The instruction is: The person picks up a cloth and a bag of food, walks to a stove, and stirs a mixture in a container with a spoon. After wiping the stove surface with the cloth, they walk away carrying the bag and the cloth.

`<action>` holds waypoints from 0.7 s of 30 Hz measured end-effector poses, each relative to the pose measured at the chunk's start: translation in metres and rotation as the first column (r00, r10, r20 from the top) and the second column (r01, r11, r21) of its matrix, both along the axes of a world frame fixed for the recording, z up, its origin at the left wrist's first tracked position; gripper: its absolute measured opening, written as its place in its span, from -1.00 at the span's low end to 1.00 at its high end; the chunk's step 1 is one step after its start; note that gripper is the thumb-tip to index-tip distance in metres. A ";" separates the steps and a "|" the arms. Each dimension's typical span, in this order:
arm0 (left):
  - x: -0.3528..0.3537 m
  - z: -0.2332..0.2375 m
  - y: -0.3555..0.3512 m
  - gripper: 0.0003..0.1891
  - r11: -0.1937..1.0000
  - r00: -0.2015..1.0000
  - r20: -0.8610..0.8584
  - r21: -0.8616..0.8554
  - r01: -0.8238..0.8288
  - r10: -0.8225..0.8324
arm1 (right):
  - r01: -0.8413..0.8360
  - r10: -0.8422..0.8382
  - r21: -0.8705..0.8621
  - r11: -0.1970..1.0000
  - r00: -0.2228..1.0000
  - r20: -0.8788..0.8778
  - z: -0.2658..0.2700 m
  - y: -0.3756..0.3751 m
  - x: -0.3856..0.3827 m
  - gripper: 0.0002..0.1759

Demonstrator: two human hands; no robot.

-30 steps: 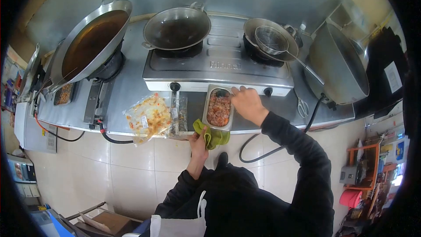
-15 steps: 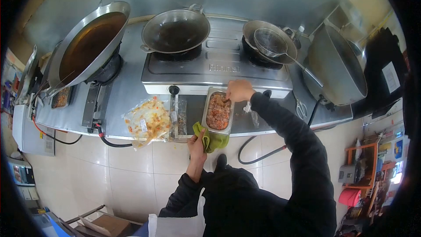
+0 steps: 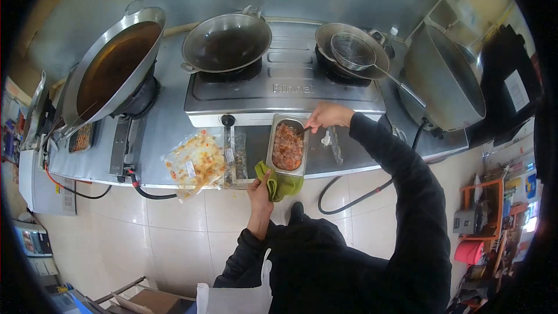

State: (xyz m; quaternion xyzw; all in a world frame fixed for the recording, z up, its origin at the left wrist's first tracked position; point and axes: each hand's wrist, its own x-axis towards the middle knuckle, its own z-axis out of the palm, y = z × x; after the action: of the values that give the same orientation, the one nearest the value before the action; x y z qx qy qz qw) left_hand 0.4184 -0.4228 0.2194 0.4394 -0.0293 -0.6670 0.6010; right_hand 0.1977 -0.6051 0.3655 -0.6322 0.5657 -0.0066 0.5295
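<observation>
Counter (image 3: 152, 145) w/ "Rinnai" stove (image 3: 285, 102); L hand (image 3: 261, 196) gripping cloth (image 3: 285, 188), R hand (image 3: 329, 116) gripping utensil (image 3: 304, 130).

A kitchen, shown by the stove (image 3: 293, 100), the big woks (image 3: 226, 40), the wire strainer (image 3: 353, 51) and the tray (image 3: 289, 172) of chopped food (image 3: 288, 148).

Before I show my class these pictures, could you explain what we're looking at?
No machine here: a person works with bare hands, filmed by a camera worn on the head, looking forward and down. The left hand holds a crumpled green cloth at the near end of a rectangular metal tray of pinkish chopped food. The right hand grips a thin dark utensil reaching into the tray. On the grey metal counter are a clear, orange-stained plastic bag and a silver two-burner stove bearing two round metal pans.
</observation>
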 end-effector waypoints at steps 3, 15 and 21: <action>0.002 0.001 0.002 -0.84 1.000 0.999 0.033 0.000 0.015 -0.015 | -0.086 0.082 -0.133 0.987 0.996 -0.036 -0.003 -0.001 -0.006 -0.81; 0.007 0.009 0.007 -0.81 0.997 0.997 0.034 -0.040 0.064 -0.062 | -0.458 0.107 -0.562 0.688 0.831 -0.545 0.047 0.037 0.019 -0.83; 0.009 0.002 0.008 -0.84 0.996 0.997 0.018 -0.046 0.076 -0.075 | -0.537 0.098 -0.641 0.549 0.803 -0.588 0.056 0.049 0.026 -0.85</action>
State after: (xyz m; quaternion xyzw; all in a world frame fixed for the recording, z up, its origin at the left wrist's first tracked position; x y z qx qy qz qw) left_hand 0.4275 -0.4150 0.2213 0.4294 -0.0664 -0.6848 0.5850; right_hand 0.2239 -0.5556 0.4213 -0.8723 0.4881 0.0062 0.0299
